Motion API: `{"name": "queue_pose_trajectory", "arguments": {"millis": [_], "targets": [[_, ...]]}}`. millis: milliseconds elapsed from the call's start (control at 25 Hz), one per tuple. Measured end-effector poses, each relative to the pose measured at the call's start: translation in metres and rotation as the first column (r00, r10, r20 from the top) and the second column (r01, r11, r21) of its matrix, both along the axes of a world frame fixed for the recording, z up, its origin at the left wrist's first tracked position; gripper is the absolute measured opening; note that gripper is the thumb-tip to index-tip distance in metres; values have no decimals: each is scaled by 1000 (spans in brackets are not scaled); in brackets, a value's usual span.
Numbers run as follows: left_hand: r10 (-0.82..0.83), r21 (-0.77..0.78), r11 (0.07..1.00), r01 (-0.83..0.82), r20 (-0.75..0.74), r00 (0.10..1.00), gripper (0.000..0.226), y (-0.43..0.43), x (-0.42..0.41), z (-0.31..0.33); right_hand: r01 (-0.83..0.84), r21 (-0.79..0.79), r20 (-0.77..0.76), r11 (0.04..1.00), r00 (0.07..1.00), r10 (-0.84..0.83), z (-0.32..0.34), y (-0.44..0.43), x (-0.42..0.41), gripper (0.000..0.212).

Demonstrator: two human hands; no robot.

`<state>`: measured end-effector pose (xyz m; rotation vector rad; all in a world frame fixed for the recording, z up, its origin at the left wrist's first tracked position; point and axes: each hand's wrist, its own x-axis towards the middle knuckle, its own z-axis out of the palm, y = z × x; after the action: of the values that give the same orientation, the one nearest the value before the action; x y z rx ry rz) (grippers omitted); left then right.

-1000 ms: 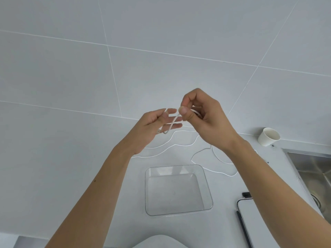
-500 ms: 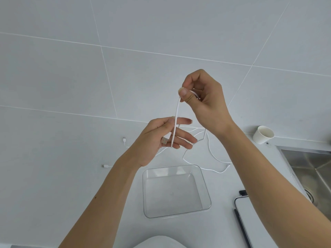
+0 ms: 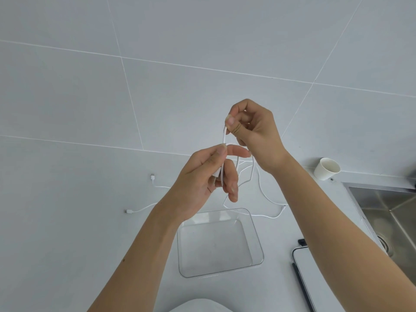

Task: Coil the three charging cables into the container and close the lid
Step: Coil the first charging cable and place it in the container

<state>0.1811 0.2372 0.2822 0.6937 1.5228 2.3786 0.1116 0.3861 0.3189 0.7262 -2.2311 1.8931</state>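
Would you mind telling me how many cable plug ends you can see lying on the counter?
3: one USB plug far left of the hands, another USB plug nearer and further left, and a small connector right of the container. Others may be hidden by the hands.

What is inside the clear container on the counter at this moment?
The clear container looks empty: its bare bottom shows and no cable lies in it. The left hand and its forearm cover the far left corner, so that part cannot be checked.

A kitchen: a steel sink (image 3: 387, 212) set into a pale counter (image 3: 67, 221) below a tiled wall (image 3: 202, 41).
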Motion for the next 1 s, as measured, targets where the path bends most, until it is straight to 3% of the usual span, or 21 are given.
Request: {"name": "queue_pose_trajectory", "arguments": {"millis": [120,280,560,680,1000], "targets": [[18,27,999,-18,10,1000,37,0,2,3,-20,20,27,1000,999,19,-10,-3,0,9],[70,72,995,-69,-17,997,34,-3,1,7,-11,60,53,998,999,8,-24,-6,3,25],[228,166,961,-222,-14,974,44,-9,-12,8,-38,106,85,994,996,29,-53,-13,20,19],[244,161,958,-239,-13,970,41,-14,-18,6,-15,183,110,983,994,-5,-58,-11,29,29],[394,51,918,-393,-27,919,41,-29,-32,2,-62,362,139,930,990,12,-43,1,56,25]]}}
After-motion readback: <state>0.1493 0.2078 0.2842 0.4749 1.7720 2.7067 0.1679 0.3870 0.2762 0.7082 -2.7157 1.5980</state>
